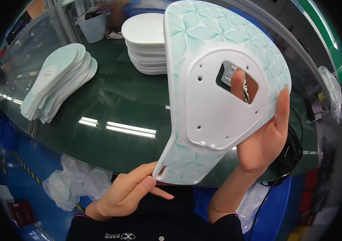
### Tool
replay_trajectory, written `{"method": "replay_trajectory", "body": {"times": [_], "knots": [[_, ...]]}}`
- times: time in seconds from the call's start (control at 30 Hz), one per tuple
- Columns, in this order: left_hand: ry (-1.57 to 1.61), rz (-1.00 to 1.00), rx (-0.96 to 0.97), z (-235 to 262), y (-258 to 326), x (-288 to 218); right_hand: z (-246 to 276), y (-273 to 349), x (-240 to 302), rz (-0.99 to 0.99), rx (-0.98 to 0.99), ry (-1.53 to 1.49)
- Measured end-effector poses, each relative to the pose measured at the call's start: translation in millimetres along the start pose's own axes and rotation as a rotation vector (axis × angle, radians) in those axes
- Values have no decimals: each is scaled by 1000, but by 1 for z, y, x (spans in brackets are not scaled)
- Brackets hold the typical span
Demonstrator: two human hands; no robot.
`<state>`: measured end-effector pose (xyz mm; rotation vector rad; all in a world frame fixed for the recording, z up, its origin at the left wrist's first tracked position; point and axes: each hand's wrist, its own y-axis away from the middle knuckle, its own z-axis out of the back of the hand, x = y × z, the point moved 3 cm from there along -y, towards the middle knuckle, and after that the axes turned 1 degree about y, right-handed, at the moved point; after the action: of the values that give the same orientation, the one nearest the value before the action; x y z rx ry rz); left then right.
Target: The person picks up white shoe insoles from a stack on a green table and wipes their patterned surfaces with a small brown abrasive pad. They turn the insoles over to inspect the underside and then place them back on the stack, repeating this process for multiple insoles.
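Note:
A large curved white plastic panel point(223, 114) with a pale green leaf pattern is held up, tilted, above the table. Its raised white middle has a diamond-shaped cutout and several small holes. My left hand point(124, 193) pinches the narrow lower corner beside a small slot, thumb on the near face. My right hand point(263, 140) grips the panel's right edge from behind; one fingertip shows at the edge and another digit appears through the cutout. Most of the right hand's fingers are hidden behind the panel.
On the dark green table point(118, 104) lie a fanned stack of patterned paddle-shaped panels point(56, 76) at left and a stack of white oval pieces point(146, 30) behind. A grey bucket point(92, 30) stands at the back. A black device point(293, 150) with a cable is at right. Plastic bags point(74, 182) lie below left.

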<state>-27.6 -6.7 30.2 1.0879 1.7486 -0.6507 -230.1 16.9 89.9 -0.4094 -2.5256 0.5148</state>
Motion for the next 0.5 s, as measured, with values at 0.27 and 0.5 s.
{"method": "replay_trajectory", "body": {"times": [0.27, 0.5], "knots": [[34, -67, 115, -9, 9, -4, -13, -13, -7, -28, -116, 16], [-276, -453, -175, 11, -19, -13, -6, 0, -11, 113, -360, 657]]}}
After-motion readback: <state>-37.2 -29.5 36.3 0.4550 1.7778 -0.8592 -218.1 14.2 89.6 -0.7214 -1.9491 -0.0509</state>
